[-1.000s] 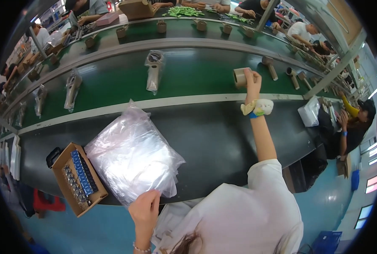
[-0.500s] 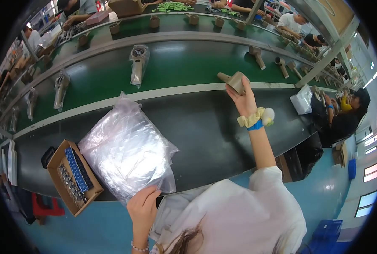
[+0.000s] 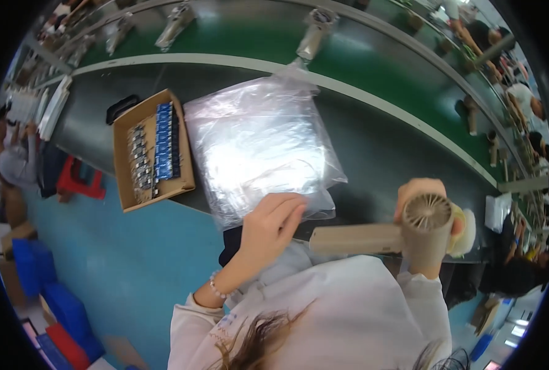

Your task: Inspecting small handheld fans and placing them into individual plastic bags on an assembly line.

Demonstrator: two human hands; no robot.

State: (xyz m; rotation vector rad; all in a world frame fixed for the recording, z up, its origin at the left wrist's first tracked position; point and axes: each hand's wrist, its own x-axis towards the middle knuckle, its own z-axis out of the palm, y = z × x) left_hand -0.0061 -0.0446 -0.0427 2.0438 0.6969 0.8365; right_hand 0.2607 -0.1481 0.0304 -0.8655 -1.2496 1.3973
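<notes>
My right hand [image 3: 417, 192] is closed round the barrel of a tan handheld fan [image 3: 423, 237], shaped like a small hair dryer. Its finned round grille faces up and its handle points left, toward my other hand. At the near edge of a pile of clear plastic bags [image 3: 259, 148], my left hand [image 3: 268, 225] has its fingers pinched together on the plastic. Just what lies between those fingertips is partly hidden. The pile rests on the dark worktop [image 3: 373, 154] in front of me.
Left of the bags, an open cardboard box [image 3: 123, 166] holds blue parts and small metal parts, overhanging the worktop's edge. Beyond a pale rail runs a green conveyor [image 3: 243, 37] carrying bagged fans [image 3: 315, 36] and bare ones. A red stool [image 3: 80, 179] stands below. People work around the line.
My right hand has brought the handheld fan from the conveyor's edge back close to my body, its handle now pointing left. My left hand stays at the bags. The view has turned left and down.
</notes>
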